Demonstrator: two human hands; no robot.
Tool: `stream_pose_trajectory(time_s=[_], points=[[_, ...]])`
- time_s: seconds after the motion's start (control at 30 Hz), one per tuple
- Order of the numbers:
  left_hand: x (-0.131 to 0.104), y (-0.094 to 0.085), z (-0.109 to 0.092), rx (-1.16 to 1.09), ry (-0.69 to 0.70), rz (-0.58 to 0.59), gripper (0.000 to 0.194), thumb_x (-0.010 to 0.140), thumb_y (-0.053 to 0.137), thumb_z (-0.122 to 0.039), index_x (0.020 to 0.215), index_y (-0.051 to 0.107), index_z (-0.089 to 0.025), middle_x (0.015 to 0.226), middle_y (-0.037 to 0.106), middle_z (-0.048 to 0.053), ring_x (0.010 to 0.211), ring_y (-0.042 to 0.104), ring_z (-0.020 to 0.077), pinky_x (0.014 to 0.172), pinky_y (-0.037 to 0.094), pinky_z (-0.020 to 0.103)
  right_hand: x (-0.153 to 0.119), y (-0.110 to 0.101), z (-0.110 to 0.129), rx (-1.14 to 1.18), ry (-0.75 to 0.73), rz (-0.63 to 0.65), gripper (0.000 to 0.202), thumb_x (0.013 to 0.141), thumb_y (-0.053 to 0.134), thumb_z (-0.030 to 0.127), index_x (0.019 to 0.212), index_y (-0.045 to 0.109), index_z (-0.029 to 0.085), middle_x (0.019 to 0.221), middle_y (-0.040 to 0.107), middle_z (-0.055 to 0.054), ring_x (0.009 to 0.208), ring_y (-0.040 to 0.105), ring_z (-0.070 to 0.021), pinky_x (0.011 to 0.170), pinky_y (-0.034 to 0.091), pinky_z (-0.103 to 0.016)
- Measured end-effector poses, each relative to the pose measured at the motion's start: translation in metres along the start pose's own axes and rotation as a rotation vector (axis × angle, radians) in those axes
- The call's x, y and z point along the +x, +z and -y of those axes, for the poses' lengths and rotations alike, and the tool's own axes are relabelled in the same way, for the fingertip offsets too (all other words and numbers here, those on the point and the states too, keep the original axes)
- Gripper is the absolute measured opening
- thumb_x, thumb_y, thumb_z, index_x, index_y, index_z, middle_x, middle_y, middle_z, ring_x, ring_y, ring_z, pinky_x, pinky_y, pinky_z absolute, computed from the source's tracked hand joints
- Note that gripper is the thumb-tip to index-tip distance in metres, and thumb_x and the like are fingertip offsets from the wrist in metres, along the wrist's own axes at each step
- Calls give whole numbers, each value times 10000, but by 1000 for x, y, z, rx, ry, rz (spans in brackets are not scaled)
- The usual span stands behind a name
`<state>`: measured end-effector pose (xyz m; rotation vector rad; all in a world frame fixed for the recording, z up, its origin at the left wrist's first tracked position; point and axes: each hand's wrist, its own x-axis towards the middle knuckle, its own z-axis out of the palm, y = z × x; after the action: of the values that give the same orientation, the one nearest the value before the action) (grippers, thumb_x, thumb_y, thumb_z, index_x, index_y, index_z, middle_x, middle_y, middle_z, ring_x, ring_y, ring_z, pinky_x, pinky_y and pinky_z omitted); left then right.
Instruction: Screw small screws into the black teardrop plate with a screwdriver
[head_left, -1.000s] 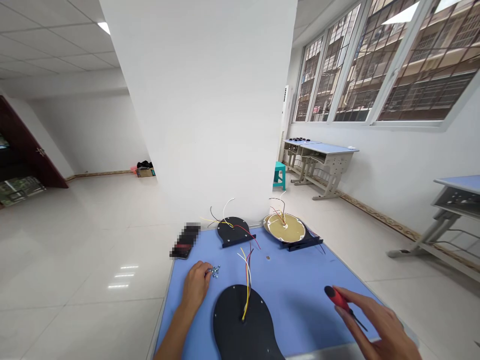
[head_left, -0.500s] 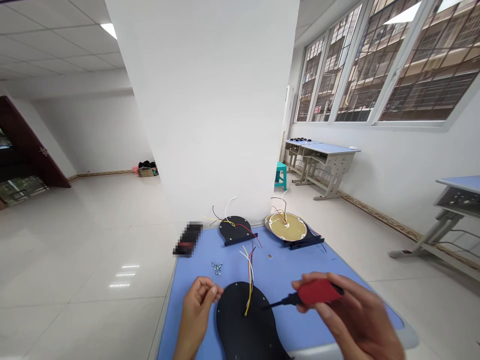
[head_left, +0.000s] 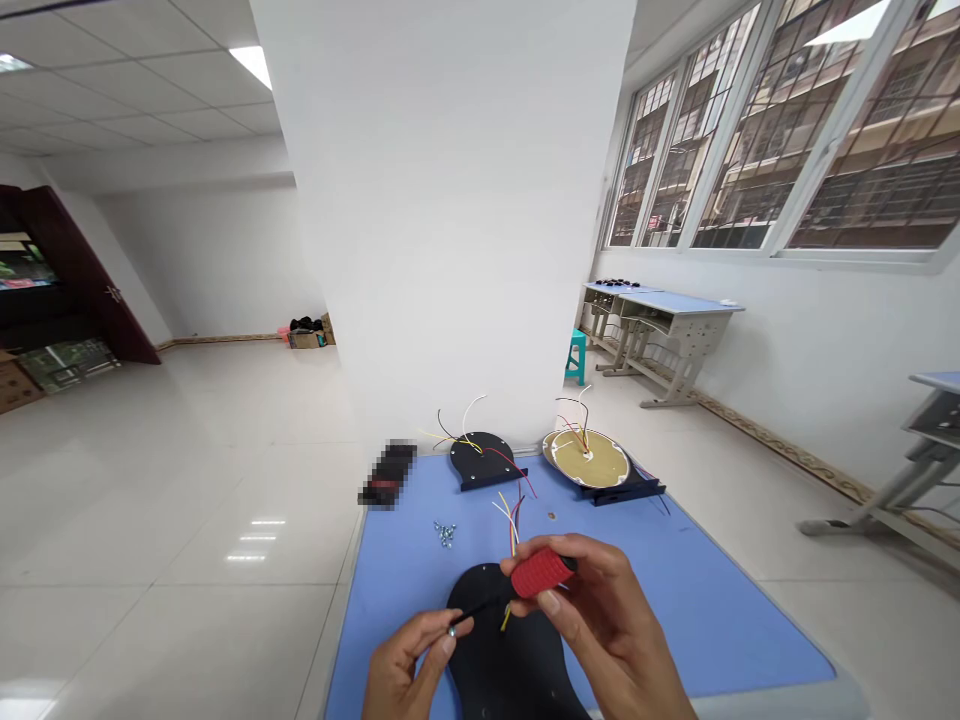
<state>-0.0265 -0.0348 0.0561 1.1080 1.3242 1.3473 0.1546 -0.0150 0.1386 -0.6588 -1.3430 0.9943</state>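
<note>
My right hand (head_left: 600, 620) grips the red handle of a screwdriver (head_left: 541, 573), whose dark shaft points left and down. The shaft's tip meets a small silver screw (head_left: 452, 632) pinched between the thumb and finger of my left hand (head_left: 416, 660). Both hands are over a black rounded plate (head_left: 514, 665) at the table's near edge. Yellow, white, red and dark wires rise from the plate, partly hidden behind my right hand. Beyond it lies a small pile of silver screws (head_left: 445, 534).
On the blue table (head_left: 645, 600), a second black plate with wires (head_left: 484, 460) and a round gold-coloured disc (head_left: 589, 460) stand at the back. A pixelated dark object (head_left: 388, 474) lies back left. A white pillar (head_left: 450, 220) rises behind the table.
My right hand has moved left with the screwdriver, bringing its tip to the screw in my left hand. My left hand has shifted lower and turned, and the view has shifted slightly.
</note>
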Motion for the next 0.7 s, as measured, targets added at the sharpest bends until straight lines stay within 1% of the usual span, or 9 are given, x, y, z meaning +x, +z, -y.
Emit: stream_pose_trajectory(time_s=[0.1, 0.23, 0.3, 0.4, 0.53, 0.63, 0.7], points=[[-1, -1, -1, 86, 41, 28, 461, 767, 639, -630, 952, 741, -221, 981, 791, 68, 993, 725, 238, 925, 558, 328, 0, 2, 1, 9, 26, 20, 197, 971, 550, 395, 1159, 545, 337, 1090, 664, -47, 1010, 687, -216, 729, 630, -330], [-4, 0, -8, 111, 120, 22, 326, 814, 636, -539, 931, 755, -260, 966, 773, 29, 942, 726, 197, 891, 551, 261, 2, -3, 1, 6, 45, 36, 205, 969, 553, 390, 1167, 547, 335, 1116, 666, -55, 1024, 685, -227, 741, 630, -350], [-6, 0, -10, 135, 163, 15, 288, 835, 623, -509, 939, 758, -276, 964, 763, 18, 927, 721, 183, 879, 548, 242, 4, -8, 0, 2, 46, 87, 217, 971, 548, 380, 1183, 546, 332, 1134, 661, -66, 1047, 676, -239, 753, 633, -370], [-7, -1, -11, 186, 195, 23, 282, 861, 593, -493, 950, 756, -281, 968, 754, 18, 925, 711, 174, 876, 543, 232, 7, -15, 0, -1, 28, 173, 230, 980, 537, 348, 1209, 543, 346, 1166, 638, -66, 1068, 665, -244, 769, 634, -384], [-7, -2, -7, 247, 227, 38, 296, 890, 559, -486, 966, 752, -275, 975, 744, 23, 931, 698, 166, 867, 540, 226, 8, -16, 3, -23, -27, 219, 250, 992, 513, 293, 1230, 534, 367, 1167, 618, -56, 1033, 676, -229, 761, 632, -365], [-7, -2, 0, 303, 311, 12, 282, 910, 545, -457, 995, 744, -276, 968, 737, 23, 914, 693, 161, 846, 553, 233, 7, -12, 8, -61, -84, 252, 281, 1001, 483, 248, 1253, 508, 368, 1167, 608, -58, 1013, 677, -214, 762, 628, -349], [-7, -3, 6, 352, 384, -17, 243, 922, 540, -418, 1002, 736, -299, 963, 730, 11, 913, 690, 151, 837, 557, 225, 7, -10, 11, -116, -104, 266, 311, 1002, 461, 210, 1263, 485, 377, 1176, 598, -50, 1002, 671, -192, 782, 619, -330]])
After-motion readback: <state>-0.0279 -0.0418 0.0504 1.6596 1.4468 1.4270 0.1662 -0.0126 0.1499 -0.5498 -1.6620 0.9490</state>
